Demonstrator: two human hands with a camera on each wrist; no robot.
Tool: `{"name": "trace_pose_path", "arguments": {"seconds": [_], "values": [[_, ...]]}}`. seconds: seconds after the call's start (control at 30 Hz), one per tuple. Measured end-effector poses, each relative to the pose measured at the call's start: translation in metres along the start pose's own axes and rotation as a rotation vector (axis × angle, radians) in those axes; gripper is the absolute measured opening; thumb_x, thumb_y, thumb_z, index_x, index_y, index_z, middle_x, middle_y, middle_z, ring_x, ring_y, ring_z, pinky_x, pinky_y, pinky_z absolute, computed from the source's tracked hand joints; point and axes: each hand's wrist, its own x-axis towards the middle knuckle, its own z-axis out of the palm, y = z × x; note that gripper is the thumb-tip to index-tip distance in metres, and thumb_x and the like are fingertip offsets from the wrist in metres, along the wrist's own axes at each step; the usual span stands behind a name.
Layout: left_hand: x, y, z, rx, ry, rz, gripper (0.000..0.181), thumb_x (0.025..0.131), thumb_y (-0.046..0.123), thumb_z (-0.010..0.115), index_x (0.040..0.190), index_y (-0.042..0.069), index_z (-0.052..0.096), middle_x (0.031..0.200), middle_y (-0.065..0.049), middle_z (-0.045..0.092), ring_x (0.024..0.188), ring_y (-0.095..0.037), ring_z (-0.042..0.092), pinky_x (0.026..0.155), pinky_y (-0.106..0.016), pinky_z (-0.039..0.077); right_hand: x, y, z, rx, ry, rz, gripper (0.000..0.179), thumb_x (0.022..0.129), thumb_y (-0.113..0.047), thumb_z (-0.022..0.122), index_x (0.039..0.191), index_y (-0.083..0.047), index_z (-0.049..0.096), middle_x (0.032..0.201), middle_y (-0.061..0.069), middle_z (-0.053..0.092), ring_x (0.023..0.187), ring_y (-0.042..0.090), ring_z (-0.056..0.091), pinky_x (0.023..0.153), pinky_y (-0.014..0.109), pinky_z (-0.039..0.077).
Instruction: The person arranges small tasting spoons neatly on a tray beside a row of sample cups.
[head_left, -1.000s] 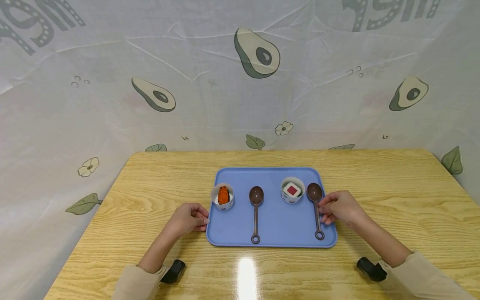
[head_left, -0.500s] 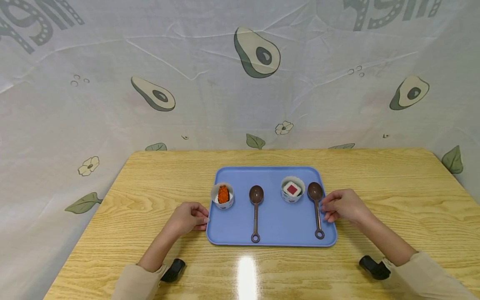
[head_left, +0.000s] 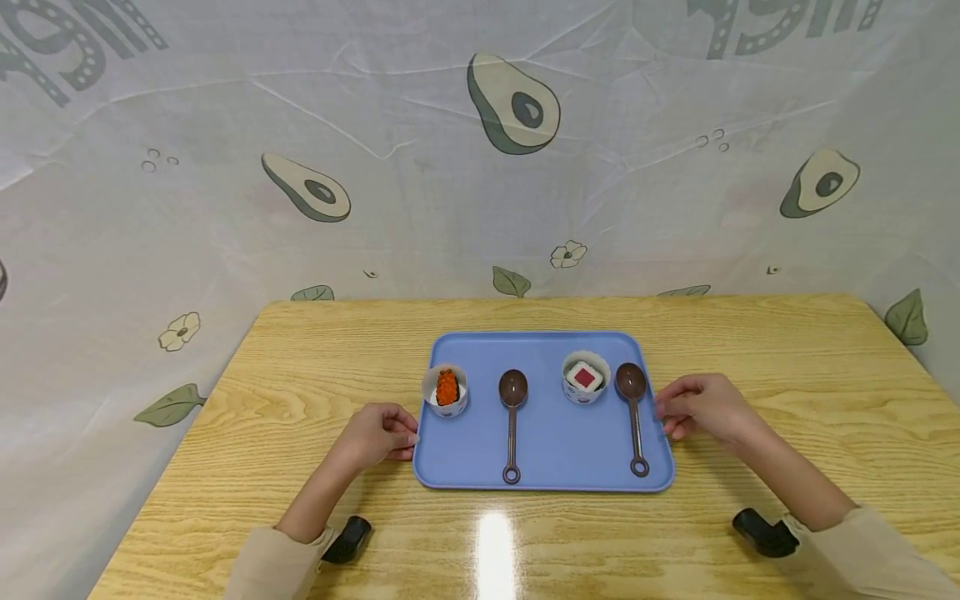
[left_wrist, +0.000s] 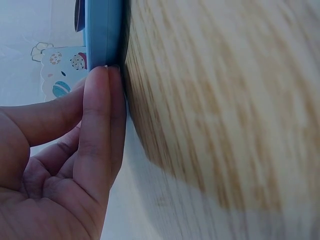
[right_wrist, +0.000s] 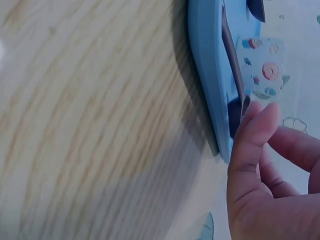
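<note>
On a blue tray point(head_left: 573, 450) lie two brown spoons: the middle spoon point(head_left: 512, 425) and the right spoon point(head_left: 632, 417). A paper cup point(head_left: 448, 408) at the tray's left holds orange-topped toy sushi point(head_left: 447, 387). Another paper cup point(head_left: 587, 396), beside the right spoon, contains a white toy sushi piece point(head_left: 584, 377) with a red square. My left hand point(head_left: 381, 437) pinches the tray's left rim, thumb above and fingers low against its side, as the left wrist view point(left_wrist: 65, 160) shows. My right hand point(head_left: 708, 408), fingers loosely bent and holding nothing, is right at the tray's right rim.
The tray rests on a wood-grain table point(head_left: 315, 350). Behind it hangs a pale cloth point(head_left: 420, 167) printed with avocados and leaves. Black wrist devices, one at the left wrist point(head_left: 347, 540) and one at the right point(head_left: 765, 533), hang low over the table's near part.
My right hand has let go of the right spoon's handle and drawn right to the tray's rim. The spoon shifted slightly right at first. My left hand has stayed at the left rim.
</note>
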Motion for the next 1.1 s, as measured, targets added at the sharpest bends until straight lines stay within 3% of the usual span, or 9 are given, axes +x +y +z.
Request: {"name": "trace_pose_path", "arguments": {"seconds": [0.27, 0.57, 0.9, 1.1], "values": [[0.0, -0.001, 0.0, 0.01, -0.007, 0.022, 0.01, 0.082, -0.013, 0.058, 0.091, -0.016, 0.055, 0.071, -0.011, 0.056, 0.059, -0.014, 0.06, 0.061, -0.03, 0.058, -0.003, 0.003, -0.018, 0.009, -0.001, -0.064, 0.027, 0.091, -0.002, 0.052, 0.106, 0.02, 0.049, 0.082, 0.012, 0.064, 0.062, 0.018, 0.061, 0.057, 0.031, 0.057], [-0.002, 0.0, 0.0, 0.044, -0.001, 0.033, 0.009, 0.082, -0.011, 0.06, 0.09, -0.014, 0.057, 0.07, -0.011, 0.057, 0.06, -0.015, 0.061, 0.06, -0.03, 0.057, -0.009, 0.012, -0.044, -0.038, 0.06, -0.125, 0.027, 0.093, -0.006, 0.051, 0.105, 0.018, 0.051, 0.083, 0.008, 0.064, 0.066, 0.017, 0.063, 0.061, 0.033, 0.057], [-0.002, -0.002, 0.0, 0.093, 0.01, 0.039, 0.004, 0.082, -0.009, 0.06, 0.085, -0.009, 0.058, 0.067, -0.009, 0.057, 0.059, -0.015, 0.06, 0.056, -0.029, 0.057, -0.018, 0.019, -0.064, -0.149, 0.117, -0.132, 0.033, 0.095, -0.012, 0.048, 0.112, 0.016, 0.048, 0.088, 0.0, 0.064, 0.075, 0.016, 0.063, 0.067, 0.033, 0.057], [-0.002, -0.003, -0.001, 0.157, 0.026, 0.057, 0.003, 0.083, -0.005, 0.062, 0.084, -0.006, 0.06, 0.064, -0.007, 0.058, 0.056, -0.015, 0.059, 0.054, -0.029, 0.056, -0.023, 0.024, -0.072, -0.253, 0.16, -0.174, 0.037, 0.096, -0.015, 0.049, 0.117, 0.015, 0.045, 0.092, -0.008, 0.06, 0.077, 0.005, 0.06, 0.068, 0.027, 0.056]]}}
